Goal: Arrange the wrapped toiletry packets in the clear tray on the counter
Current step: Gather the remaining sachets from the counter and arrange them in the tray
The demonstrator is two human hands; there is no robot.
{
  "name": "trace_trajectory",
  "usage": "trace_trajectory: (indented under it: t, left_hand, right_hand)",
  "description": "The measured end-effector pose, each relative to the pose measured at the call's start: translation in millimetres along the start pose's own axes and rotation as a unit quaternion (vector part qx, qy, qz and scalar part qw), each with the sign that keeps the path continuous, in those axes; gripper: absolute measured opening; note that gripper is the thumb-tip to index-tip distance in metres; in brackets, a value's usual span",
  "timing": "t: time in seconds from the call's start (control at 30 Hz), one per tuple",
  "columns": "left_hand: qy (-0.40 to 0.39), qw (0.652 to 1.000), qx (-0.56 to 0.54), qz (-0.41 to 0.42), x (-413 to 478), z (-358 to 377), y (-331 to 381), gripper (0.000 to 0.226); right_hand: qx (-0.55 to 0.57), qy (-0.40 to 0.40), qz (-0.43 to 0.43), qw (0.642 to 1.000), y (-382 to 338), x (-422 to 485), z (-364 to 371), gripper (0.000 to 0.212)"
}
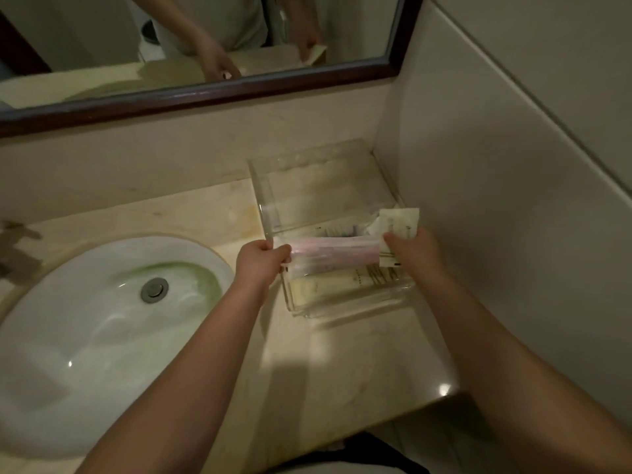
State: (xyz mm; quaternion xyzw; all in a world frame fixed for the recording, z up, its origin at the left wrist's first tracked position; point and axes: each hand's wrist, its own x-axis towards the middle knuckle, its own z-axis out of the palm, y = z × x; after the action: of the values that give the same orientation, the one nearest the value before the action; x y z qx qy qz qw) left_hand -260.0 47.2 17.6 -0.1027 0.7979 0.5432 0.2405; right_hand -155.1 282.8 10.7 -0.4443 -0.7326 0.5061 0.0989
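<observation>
Over clear tray (270, 186): left hand (261, 260) pinches long pink packet (337, 249) end; right hand (415, 249) holds other end plus square sachets (400, 220) (light, limp, slippery—support both ends).

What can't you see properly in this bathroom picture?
- Head view: print on the cream packet in the right hand is too small and blurred.
- Packets under the pink packet, held by the left hand, are partly hidden.
- Tap is cut off at the left edge.
</observation>
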Motion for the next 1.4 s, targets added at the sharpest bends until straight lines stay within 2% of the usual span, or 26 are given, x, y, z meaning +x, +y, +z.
trace_trajectory:
  t: [0.13, 0.27, 0.5, 0.57, 0.6, 0.67, 0.7, 0.77, 0.8, 0.87, 0.97, 1.03, 1.1, 1.27, 1.4]
  left_hand:
    - [0.040, 0.990, 0.129, 0.047, 8, 8, 1, 0.024]
    - [0.085, 0.961, 0.255, 0.067, 6, 17, -1, 0.019]
    - [0.100, 0.928, 0.354, 0.064, 1, 24, -8, 0.018]
    - [0.127, 0.920, 0.347, 0.127, 0, 26, -9, 0.020]
    - [0.135, 0.911, 0.339, 0.191, 0, 27, -10, 0.018]
    - [0.094, 0.872, 0.359, 0.319, -4, 29, -11, 0.023]
    - [0.052, 0.848, 0.383, 0.362, -4, 30, -12, 0.034]
    - [-0.017, 0.823, 0.417, 0.384, -6, 29, -16, 0.049]
    - [-0.024, 0.825, 0.417, 0.379, -7, 27, -19, 0.051]
    - [0.022, 0.857, 0.360, 0.367, -11, 20, -28, 0.051]
    - [0.114, 0.918, 0.224, 0.306, -17, 4, -41, 0.050]
    - [0.115, 0.930, 0.192, 0.293, -21, -4, -48, 0.048]
    - [0.088, 0.928, 0.187, 0.311, -28, -7, -52, 0.048]
    - [0.063, 0.935, 0.169, 0.304, -41, -11, -65, 0.047]
    - [0.044, 0.935, 0.164, 0.312, -46, -14, -72, 0.048]
  right_hand:
    - [-0.062, -0.020, -0.022, 0.998, -4, 16, 5, 0.016]
    - [-0.136, -0.016, -0.052, 0.989, -4, 25, 11, 0.028]
    - [-0.244, 0.013, -0.088, 0.966, -14, 27, 12, 0.030]
    - [-0.278, 0.022, -0.118, 0.953, -17, 25, 10, 0.032]
    - [-0.285, 0.029, -0.130, 0.949, -18, 24, 8, 0.031]
    - [-0.258, 0.010, -0.145, 0.955, -21, 17, 6, 0.026]
    - [-0.229, -0.029, -0.149, 0.961, -22, 13, 5, 0.022]
    - [-0.186, -0.146, -0.157, 0.959, -25, 1, 3, 0.020]
    - [-0.189, -0.201, -0.165, 0.947, -27, -5, 4, 0.019]
    - [-0.247, -0.274, -0.201, 0.908, -31, -15, 11, 0.015]
    - [-0.353, -0.324, -0.264, 0.837, -34, -26, 34, 0.022]
    - [-0.386, -0.334, -0.284, 0.812, -35, -34, 50, 0.026]
    - [-0.384, -0.332, -0.284, 0.814, -36, -38, 59, 0.026]
    - [-0.315, -0.303, -0.254, 0.863, -29, -42, 67, 0.018]
    - [-0.283, -0.277, -0.240, 0.886, -25, -43, 70, 0.018]
